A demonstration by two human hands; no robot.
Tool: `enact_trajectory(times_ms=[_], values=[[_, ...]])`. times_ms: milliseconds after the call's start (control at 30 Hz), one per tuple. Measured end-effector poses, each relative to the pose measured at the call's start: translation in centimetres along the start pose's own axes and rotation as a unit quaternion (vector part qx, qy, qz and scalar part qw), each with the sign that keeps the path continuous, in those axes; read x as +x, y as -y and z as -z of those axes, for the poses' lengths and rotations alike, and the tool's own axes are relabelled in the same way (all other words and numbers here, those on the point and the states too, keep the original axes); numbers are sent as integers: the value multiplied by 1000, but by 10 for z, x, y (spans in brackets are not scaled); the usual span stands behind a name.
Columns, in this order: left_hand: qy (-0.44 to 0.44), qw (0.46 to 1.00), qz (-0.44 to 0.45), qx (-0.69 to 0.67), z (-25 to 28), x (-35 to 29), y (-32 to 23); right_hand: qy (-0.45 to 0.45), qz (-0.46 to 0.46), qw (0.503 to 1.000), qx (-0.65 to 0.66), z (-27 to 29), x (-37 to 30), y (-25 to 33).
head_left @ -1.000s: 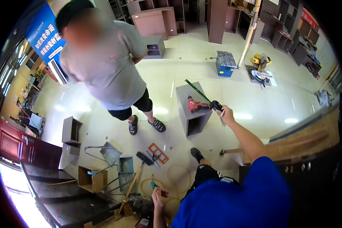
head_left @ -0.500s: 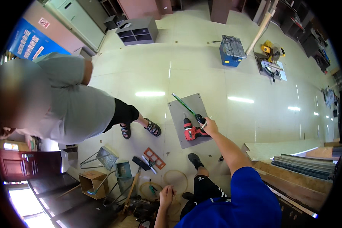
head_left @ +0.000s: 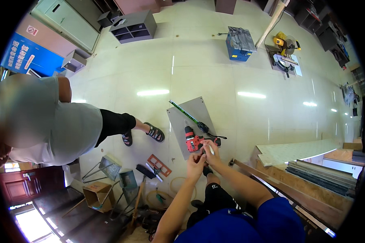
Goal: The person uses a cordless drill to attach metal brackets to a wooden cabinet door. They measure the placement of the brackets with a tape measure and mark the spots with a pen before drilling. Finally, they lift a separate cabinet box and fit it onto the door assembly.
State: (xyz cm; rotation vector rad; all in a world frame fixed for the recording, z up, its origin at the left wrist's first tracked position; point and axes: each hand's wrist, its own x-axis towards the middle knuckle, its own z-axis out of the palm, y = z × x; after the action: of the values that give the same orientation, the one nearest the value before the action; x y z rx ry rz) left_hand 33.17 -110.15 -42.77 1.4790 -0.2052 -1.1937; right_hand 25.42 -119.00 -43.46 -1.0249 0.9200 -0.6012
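Pinched in the right grip [head_left: 214, 156] is a pen [head_left: 211, 150]; the left grip [head_left: 196, 163] cannot be made out. Drill [head_left: 192, 140] and tape measure [head_left: 203, 127] are carried by a grey panel [head_left: 199, 109].

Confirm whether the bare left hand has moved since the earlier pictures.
Yes: the left hand moved forward, closer to the flat grey rectangular panel.

The pale floor [head_left: 207, 81] is brightly lit, and white streaks [head_left: 153, 92] are mirrored in its gloss. The opening [head_left: 34, 227] at lower left is overexposed. Edges are bent toward the blackened rim; the other person's head [head_left: 24, 109] is blurred.
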Motion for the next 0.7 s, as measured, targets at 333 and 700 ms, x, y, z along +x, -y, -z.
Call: enact_trajectory(times_ms=[333,700], values=[[-121,991,-45,-38,69,-15,-10,133,318,842,-415,24,39,-19],[-259,961,-49,-80,131,-81,-38,193,246,614,-725,48,68,-64]])
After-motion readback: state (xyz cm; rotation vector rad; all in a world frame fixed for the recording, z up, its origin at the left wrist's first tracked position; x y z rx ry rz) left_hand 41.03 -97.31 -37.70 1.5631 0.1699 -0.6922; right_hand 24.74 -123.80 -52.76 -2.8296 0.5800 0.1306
